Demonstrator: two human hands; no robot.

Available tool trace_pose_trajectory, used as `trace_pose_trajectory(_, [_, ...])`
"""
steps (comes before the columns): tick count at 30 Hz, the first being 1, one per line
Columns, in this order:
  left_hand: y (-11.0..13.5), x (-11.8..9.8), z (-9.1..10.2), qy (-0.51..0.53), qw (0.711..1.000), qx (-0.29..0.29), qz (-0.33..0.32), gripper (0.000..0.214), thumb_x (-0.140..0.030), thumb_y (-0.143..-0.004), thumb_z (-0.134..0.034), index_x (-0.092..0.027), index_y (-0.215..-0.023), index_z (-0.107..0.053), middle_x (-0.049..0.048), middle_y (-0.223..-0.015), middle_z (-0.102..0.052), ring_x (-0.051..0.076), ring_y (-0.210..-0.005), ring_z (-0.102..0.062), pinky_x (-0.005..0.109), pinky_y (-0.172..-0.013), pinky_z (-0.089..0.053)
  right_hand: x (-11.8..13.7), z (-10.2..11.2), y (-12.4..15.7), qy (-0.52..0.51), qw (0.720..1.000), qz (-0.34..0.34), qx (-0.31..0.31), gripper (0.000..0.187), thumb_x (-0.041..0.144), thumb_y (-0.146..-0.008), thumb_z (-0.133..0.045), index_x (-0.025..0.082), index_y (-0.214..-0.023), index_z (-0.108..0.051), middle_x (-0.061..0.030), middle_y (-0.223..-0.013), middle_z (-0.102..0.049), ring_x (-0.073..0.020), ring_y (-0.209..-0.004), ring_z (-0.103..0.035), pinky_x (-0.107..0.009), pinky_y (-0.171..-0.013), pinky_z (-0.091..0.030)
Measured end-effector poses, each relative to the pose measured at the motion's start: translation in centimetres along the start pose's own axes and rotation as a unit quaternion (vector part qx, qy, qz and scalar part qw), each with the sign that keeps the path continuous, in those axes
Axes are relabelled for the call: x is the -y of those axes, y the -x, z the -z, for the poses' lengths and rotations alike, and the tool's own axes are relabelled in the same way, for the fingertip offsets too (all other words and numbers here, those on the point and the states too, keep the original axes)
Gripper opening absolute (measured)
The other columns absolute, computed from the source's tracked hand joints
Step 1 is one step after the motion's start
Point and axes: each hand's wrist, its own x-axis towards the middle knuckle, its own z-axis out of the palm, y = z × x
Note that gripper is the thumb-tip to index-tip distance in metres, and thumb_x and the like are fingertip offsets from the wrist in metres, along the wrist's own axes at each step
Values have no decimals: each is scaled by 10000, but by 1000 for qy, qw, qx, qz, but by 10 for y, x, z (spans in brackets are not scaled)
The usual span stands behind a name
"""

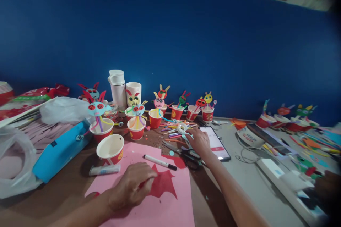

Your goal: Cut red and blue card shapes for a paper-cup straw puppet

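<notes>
My left hand (134,184) is curled closed on a pink sheet (181,191), beside a spiky-edged red paper cutout (163,183). Whatever its fingers may hold is hidden. My right hand (198,142) reaches across to a pale ring-shaped item (182,128), its fingers closing around a light-blue piece I cannot make out. Dark-handled scissors (192,156) lie under and beside that hand, and a lit phone (217,145) is just to its right. A capped white marker (160,162) rests above the cutout. To the left lies a clear tube (104,170) near an unadorned paper cup (110,149).
Several red-and-white cups with paper-faced figures, such as one blue-faced figure (97,108), line the back. A white flask (117,88) and stacked cups (133,90) stand behind. Left are a blue case (62,152) and plastic bag (16,163); right, a power strip (289,188) and another person's hand (329,188).
</notes>
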Motion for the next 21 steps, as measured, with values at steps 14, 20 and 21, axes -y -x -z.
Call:
trace_pose_trajectory(14, [-1,0,6,-56,998,7,2,178,-122,-777,-417,-183,-819,-579,13,-565,-550,118,-537,-522,223,-540,-426,13,-14,-14,39,998,52,17,195,311,-849,-456,219,-876,-626,-57,-855,-590,-205,-856,-501,-315,-723,-259])
trace_pose_trajectory(20, [1,2,3,-58,998,13,9,164,-122,-767,-432,-186,-808,-578,11,-578,-572,115,-534,-533,218,-553,-438,50,-8,6,16,988,145,49,105,299,-821,-511,247,-827,-603,-13,-807,-580,-170,-784,-487,-294,-696,-259])
trace_pose_trajectory(21, [1,2,3,-57,998,13,8,163,-121,-766,-433,-188,-805,-577,10,-578,-574,113,-532,-534,215,-556,-441,56,-10,8,12,986,156,53,89,298,-806,-534,252,-849,-596,-9,-818,-580,-172,-795,-485,-293,-704,-261])
